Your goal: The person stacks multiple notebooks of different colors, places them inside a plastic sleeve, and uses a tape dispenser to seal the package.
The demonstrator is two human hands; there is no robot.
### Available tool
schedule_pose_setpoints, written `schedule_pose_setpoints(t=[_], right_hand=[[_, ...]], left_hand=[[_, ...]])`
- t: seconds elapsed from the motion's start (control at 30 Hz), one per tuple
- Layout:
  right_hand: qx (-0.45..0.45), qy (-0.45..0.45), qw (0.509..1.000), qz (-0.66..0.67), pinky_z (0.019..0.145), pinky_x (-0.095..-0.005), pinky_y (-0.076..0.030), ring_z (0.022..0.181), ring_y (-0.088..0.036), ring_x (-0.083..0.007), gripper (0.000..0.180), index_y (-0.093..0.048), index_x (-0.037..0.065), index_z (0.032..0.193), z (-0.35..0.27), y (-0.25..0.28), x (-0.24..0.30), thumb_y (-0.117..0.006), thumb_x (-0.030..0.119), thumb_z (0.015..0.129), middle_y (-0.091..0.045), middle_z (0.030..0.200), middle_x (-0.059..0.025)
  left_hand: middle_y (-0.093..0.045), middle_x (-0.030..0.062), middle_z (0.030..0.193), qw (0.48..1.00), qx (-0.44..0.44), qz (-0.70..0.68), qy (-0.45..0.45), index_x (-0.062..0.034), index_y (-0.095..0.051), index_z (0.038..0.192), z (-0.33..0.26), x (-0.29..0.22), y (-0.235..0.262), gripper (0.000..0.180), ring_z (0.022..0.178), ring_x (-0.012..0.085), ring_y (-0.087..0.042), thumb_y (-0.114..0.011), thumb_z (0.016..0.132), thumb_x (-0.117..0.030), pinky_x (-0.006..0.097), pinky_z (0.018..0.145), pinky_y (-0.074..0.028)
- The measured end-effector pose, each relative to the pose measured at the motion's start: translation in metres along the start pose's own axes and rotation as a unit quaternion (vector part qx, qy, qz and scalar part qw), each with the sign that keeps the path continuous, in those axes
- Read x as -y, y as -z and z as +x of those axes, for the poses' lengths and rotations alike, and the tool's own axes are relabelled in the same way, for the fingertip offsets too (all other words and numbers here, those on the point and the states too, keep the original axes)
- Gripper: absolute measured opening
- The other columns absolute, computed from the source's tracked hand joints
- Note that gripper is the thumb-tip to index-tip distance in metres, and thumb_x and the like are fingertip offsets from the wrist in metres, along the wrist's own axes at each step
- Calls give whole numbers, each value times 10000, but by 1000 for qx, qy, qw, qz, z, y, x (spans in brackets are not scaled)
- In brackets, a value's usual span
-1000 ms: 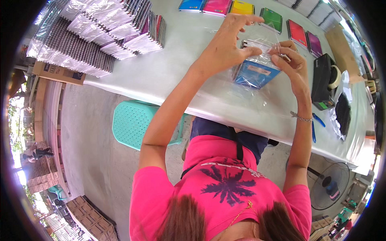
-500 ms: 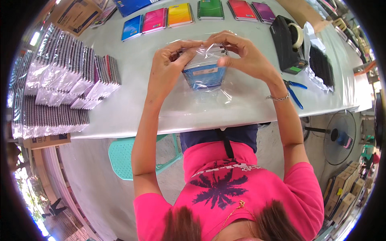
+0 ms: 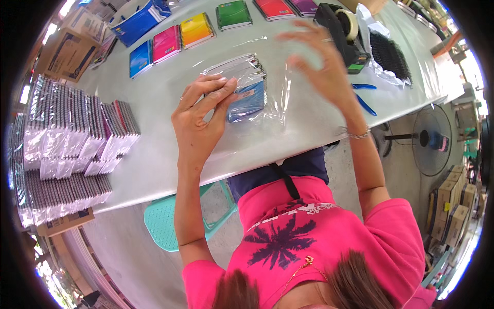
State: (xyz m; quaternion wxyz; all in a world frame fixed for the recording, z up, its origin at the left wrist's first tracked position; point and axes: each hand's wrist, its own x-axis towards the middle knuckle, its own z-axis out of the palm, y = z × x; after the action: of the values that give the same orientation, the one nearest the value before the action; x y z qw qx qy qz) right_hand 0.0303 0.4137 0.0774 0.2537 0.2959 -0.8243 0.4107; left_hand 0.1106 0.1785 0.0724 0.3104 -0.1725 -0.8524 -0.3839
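Observation:
In front of me lies a stack of small spiral notebooks (image 3: 247, 105), blue on the face, inside a clear plastic wrapper (image 3: 278, 98). My left hand (image 3: 203, 110) holds its left side, thumb and fingers pinched together on the film. Loose film spreads past the notebooks on the right. My right hand (image 3: 321, 64) is raised over the table, blurred, with fingers apart and nothing visible in them. It is nearest the black tape dispenser (image 3: 337, 36) with its roll of tape (image 3: 349, 24). Blue-handled pliers (image 3: 365, 98) lie near my right wrist.
Along the far side runs a row of notebooks: blue (image 3: 141, 58), pink (image 3: 166, 43), yellow (image 3: 196, 30), green (image 3: 233, 14) and red (image 3: 274, 9). Wrapped notebooks (image 3: 67, 134) pile high at left. Black spiral coils (image 3: 389, 56) lie on white paper at right. A fan (image 3: 431, 139) stands beyond the table.
My right hand has let go of the wrapper and moved up and right toward the tape dispenser. My left hand has slid to the wrapped stack's left side. The view has shifted.

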Motion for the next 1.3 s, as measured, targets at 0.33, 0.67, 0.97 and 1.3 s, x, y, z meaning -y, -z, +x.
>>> schedule_pose_setpoints(t=[0.33, 0.67, 0.97, 1.3], right_hand=[[-9, -418, 903, 97, 674, -210, -460, 696, -497, -52, 402, -711, 63, 1026, -33, 126, -142, -642, 439, 901, -613, 824, 34], [-140, -414, 882, 175, 714, -210, -461, 726, -536, -47, 194, -685, 110, 910, -38, 111, -137, -713, 298, 871, -618, 800, 56], [-133, -428, 857, 255, 685, -265, -530, 716, -611, -145, 231, -586, 53, 863, -75, 115, -110, -573, 257, 970, -597, 808, -33], [-122, -406, 893, 150, 395, -195, -338, 502, -485, -41, 202, -579, 57, 876, -61, 53, -22, -594, 244, 950, -559, 692, 12]], left_hand=[[-649, 49, 945, 993, -51, 49, -91, -62, -719, 934, -7, 6, -15, 221, 996, 235, -632, -701, 756, 66, 388, 930, -487], [-644, 37, 901, 989, -71, 55, -115, -45, -690, 854, -5, 6, -18, 184, 917, 221, -626, -713, 725, 85, 337, 812, -506], [-653, 29, 844, 993, -80, 27, -77, -48, -694, 796, -4, -1, -17, 201, 894, 211, -641, -712, 690, 121, 325, 802, -511], [-625, 34, 846, 990, -85, 11, -114, -73, -698, 839, -4, 7, -19, 306, 878, 224, -626, -668, 621, 140, 341, 770, -515]])
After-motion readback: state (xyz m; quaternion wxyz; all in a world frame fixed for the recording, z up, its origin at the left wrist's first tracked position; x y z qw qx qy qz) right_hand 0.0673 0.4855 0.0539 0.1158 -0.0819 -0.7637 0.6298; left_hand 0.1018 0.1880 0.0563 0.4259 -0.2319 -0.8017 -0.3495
